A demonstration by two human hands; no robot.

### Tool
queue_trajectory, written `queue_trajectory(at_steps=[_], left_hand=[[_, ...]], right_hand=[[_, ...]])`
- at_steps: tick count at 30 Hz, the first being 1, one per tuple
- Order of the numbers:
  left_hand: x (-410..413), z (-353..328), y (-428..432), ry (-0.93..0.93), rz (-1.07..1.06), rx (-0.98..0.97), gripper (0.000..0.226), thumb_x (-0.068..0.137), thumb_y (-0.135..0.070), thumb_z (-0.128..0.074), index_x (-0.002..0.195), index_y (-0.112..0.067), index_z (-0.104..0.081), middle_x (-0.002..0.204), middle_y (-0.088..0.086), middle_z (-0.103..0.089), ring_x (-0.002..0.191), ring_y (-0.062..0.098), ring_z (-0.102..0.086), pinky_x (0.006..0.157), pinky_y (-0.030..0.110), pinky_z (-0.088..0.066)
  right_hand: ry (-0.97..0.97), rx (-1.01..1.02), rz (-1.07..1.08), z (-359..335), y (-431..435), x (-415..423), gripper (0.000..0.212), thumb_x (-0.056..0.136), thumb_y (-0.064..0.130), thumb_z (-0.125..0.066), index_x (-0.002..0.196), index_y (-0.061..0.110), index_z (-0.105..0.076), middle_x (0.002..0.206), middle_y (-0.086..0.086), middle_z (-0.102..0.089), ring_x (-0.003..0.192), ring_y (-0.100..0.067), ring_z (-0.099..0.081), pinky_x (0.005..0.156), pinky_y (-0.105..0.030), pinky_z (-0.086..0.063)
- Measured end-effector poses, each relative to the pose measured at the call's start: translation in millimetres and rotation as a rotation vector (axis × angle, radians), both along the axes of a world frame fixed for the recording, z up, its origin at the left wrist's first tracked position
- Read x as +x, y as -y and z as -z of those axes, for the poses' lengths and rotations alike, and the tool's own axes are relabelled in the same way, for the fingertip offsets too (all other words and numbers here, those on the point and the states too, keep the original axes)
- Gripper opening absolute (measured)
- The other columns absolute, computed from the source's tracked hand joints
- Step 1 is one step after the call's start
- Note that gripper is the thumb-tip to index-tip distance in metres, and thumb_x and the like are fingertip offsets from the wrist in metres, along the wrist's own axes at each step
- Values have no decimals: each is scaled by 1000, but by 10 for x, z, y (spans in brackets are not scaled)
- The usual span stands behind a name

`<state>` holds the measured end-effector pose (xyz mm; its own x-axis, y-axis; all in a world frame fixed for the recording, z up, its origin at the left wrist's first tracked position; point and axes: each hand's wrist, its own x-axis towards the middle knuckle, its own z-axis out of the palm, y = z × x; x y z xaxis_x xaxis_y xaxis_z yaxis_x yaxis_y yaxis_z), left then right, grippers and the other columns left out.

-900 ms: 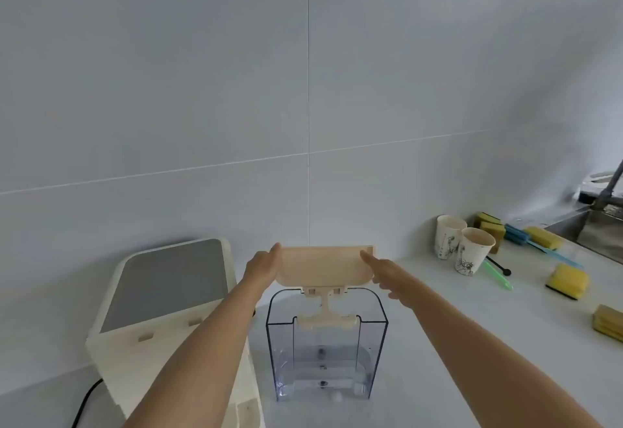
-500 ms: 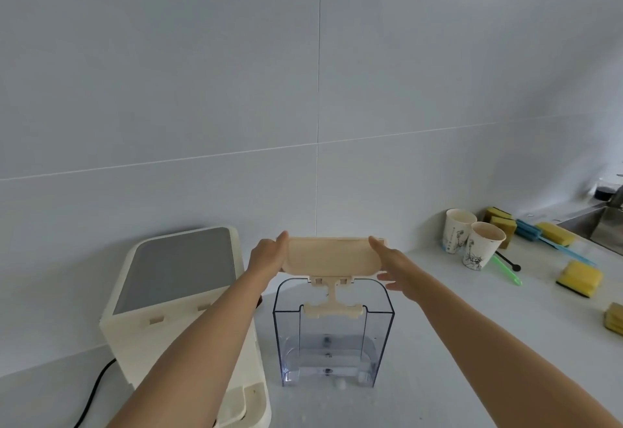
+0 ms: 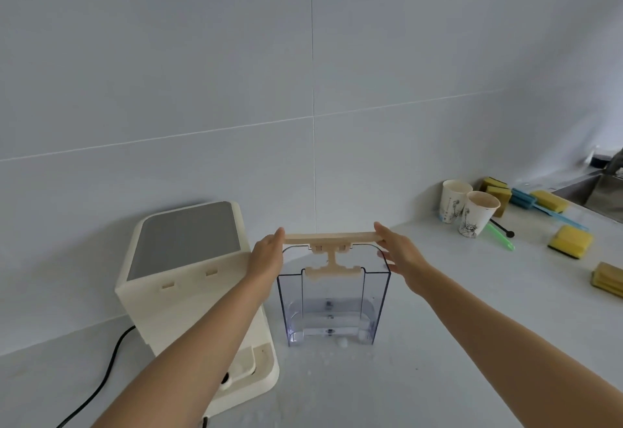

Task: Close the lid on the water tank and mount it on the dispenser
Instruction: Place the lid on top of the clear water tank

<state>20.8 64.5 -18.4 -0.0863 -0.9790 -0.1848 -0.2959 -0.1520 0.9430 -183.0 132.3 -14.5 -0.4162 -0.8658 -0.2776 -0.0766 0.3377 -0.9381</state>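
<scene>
A clear plastic water tank (image 3: 333,306) stands upright on the white counter, a little water at its bottom. Its cream lid (image 3: 330,237) lies almost level just above the tank's rim, joined to the tank by a cream hinge piece (image 3: 333,267). My left hand (image 3: 266,259) holds the lid's left end and my right hand (image 3: 399,252) holds its right end. The cream dispenser (image 3: 188,276) with a grey top panel stands directly left of the tank, its rear ledge facing me; my left forearm crosses over it.
A black power cord (image 3: 101,383) runs from the dispenser toward the lower left. Two paper cups (image 3: 467,210), several yellow sponges (image 3: 569,240), a blue brush and a green utensil lie at the right. A steel sink (image 3: 603,195) is at the far right.
The lid has swung down from tilted upright to nearly flat over the tank, both hands following it. The camera view has shifted slightly lower and left.
</scene>
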Motion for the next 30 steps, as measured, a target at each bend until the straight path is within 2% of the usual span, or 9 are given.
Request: queue_trajectory(at_steps=[3, 10, 13, 16, 20, 24, 26, 28, 30], left_hand=[[43, 44, -147, 19, 20, -19, 51, 96, -37, -30, 127, 0, -48, 138, 20, -48, 128, 35, -43, 108, 40, -32], [137, 201, -334, 25, 82, -52, 46, 96, -39, -28, 135, -21, -44, 147, -1, -41, 136, 21, -36, 112, 36, -28], [140, 259, -364, 33, 78, 8, 52, 94, -43, -28, 140, -19, -37, 150, 6, -38, 137, 28, -34, 114, 47, -28], [135, 298, -386, 43, 73, 68, 53, 92, -41, -28, 136, -11, -35, 148, 17, -34, 136, 36, -32, 111, 48, -28], [146, 326, -385, 33, 76, 114, 55, 91, -44, -28, 135, -11, -34, 149, 17, -32, 137, 38, -30, 113, 50, -25], [135, 323, -383, -6, 45, 180, 47, 90, -42, -29, 128, -19, -46, 142, 11, -45, 129, 31, -44, 106, 43, -32], [128, 311, -380, -64, 16, 244, 39, 91, -40, -32, 116, -17, -52, 127, 6, -51, 118, 24, -47, 98, 39, -34], [109, 281, -388, -116, -22, 315, 30, 91, -40, -36, 107, -19, -50, 113, 0, -48, 109, 23, -45, 93, 36, -31], [73, 229, -413, -155, -45, 380, 39, 91, -43, -40, 124, -23, -46, 102, -4, -45, 108, 25, -46, 94, 37, -30]], right_hand=[[-63, -22, -14, 98, -100, 27, 56, 90, 47, -42, 131, 9, -48, 142, -7, -48, 129, -27, -45, 110, -42, -31], [-164, 5, -85, 242, -280, 82, 61, 92, 43, -37, 147, 18, -24, 154, -5, -29, 140, -27, -31, 116, -40, -22], [-218, 33, -109, 283, -317, 90, 60, 94, 41, -33, 148, 18, -20, 153, -7, -30, 138, -28, -31, 113, -39, -22], [-269, 57, -137, 301, -348, 95, 60, 95, 41, -31, 148, 18, -19, 152, -9, -32, 137, -29, -33, 112, -40, -24], [-321, 91, -170, 288, -369, 115, 61, 95, 42, -29, 148, 15, -17, 150, -12, -34, 134, -30, -37, 109, -39, -28], [-366, 112, -211, 247, -359, 111, 56, 95, 41, -28, 142, 10, -26, 140, -17, -44, 114, -27, -46, 92, -35, -35], [-347, 129, -213, 209, -334, 84, 59, 95, 41, -30, 144, 8, -21, 147, -18, -36, 125, -30, -41, 101, -38, -32], [-291, 136, -197, 152, -286, 41, 69, 94, 45, -31, 148, 8, -9, 156, -13, -19, 141, -30, -23, 113, -40, -21], [-253, 123, -177, 72, -213, 9, 74, 92, 48, -34, 149, 11, -4, 159, -10, -11, 145, -27, -16, 115, -40, -16]])
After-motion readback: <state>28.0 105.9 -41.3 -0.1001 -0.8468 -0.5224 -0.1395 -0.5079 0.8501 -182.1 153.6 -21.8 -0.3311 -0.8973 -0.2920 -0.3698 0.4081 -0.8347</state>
